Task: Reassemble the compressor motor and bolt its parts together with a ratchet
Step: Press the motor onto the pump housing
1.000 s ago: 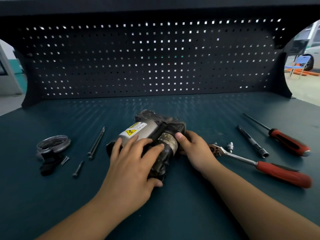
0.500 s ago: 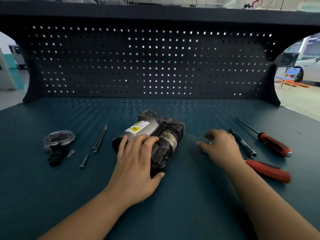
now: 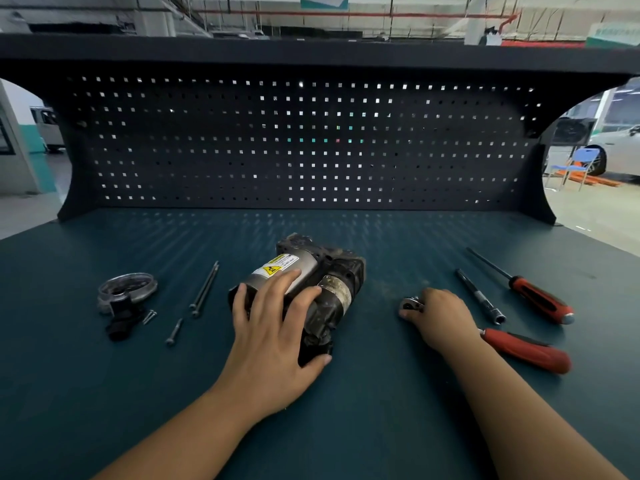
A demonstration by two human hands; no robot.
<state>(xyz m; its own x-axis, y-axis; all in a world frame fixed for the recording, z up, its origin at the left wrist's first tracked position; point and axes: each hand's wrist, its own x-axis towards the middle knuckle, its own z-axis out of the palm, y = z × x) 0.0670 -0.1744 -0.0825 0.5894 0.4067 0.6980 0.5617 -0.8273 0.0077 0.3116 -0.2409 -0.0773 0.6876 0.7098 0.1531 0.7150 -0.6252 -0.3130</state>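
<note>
The compressor motor [image 3: 311,271], dark and grimy with a silver barrel and yellow warning label, lies in the middle of the bench. My left hand [image 3: 277,327] rests on top of it, fingers spread and the thumb hooked round its near end. My right hand [image 3: 440,317] lies over the ratchet [image 3: 519,348], fingers curled round the shaft just behind its chrome head, which shows at my fingertips; the red handle sticks out to the right. A round metal end cover [image 3: 126,289] with a black connector sits at the left, with two long bolts [image 3: 206,287] and short screws [image 3: 175,330] beside it.
To the right lie a socket extension bar [image 3: 479,296] and a red-handled screwdriver [image 3: 540,299]. A black pegboard wall [image 3: 311,143] closes the back of the teal bench [image 3: 346,410]. The bench's right edge runs near the screwdriver.
My right hand left the motor and moved right onto the ratchet's head end, covering the small socket that lay there. My left hand stayed on the motor.
</note>
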